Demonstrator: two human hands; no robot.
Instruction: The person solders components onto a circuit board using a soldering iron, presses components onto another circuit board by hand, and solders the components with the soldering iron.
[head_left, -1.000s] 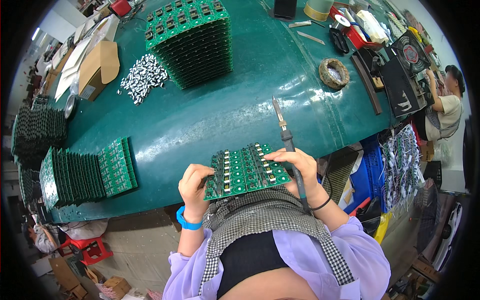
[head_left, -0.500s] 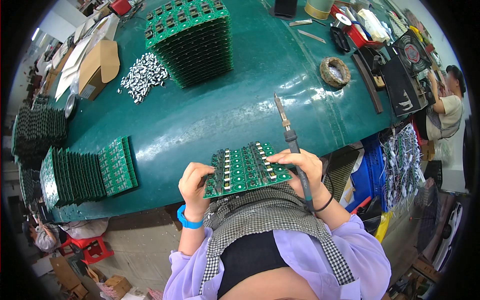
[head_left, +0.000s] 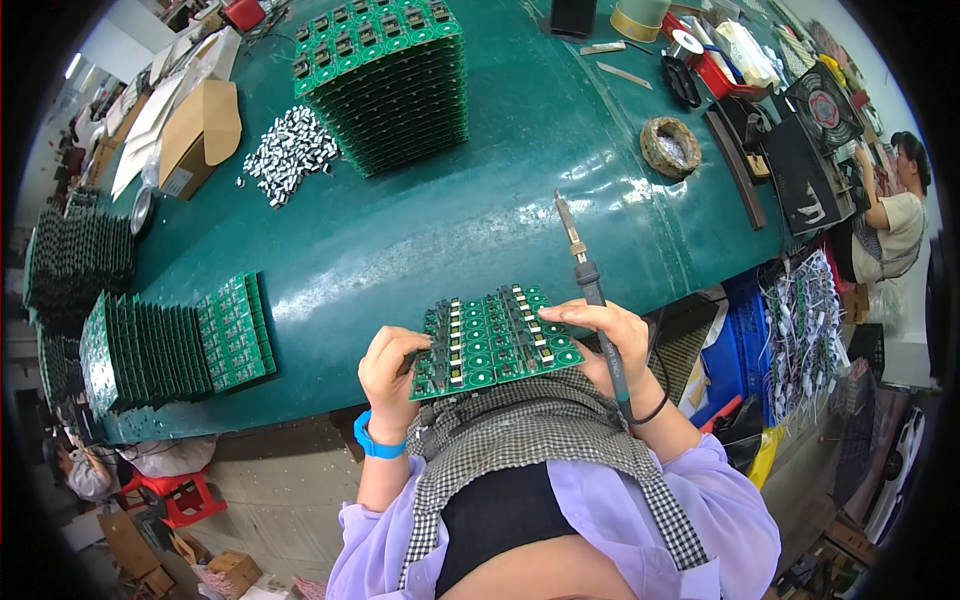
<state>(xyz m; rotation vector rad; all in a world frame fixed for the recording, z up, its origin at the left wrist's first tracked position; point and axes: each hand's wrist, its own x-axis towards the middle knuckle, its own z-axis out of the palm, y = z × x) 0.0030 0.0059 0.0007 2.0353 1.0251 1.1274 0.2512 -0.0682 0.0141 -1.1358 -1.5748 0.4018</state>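
Note:
A green circuit board panel [head_left: 490, 338] with rows of white and black parts is held level above my lap, by the table's near edge. My left hand [head_left: 390, 362] grips its left edge, thumb on top. On the opposite edge my right hand [head_left: 615, 340] has its thumb over the top and its other fingers partly hidden. A soldering iron [head_left: 592, 290] also rests in my right hand, its metal tip pointing up and away over the table, apart from the board. Its cable runs back past my right wrist.
On the green table [head_left: 400, 230] stand a tall stack of circuit boards [head_left: 390, 105], a row of upright boards [head_left: 165, 345] and a pile of small cylindrical parts [head_left: 290, 155]. A round pot [head_left: 670, 147] and a black fan [head_left: 822, 105] are at right. Another person [head_left: 890, 215] sits far right.
Almost nothing differs. The soldering iron and my right hand have shifted very slightly to the right; the board stays in both hands.

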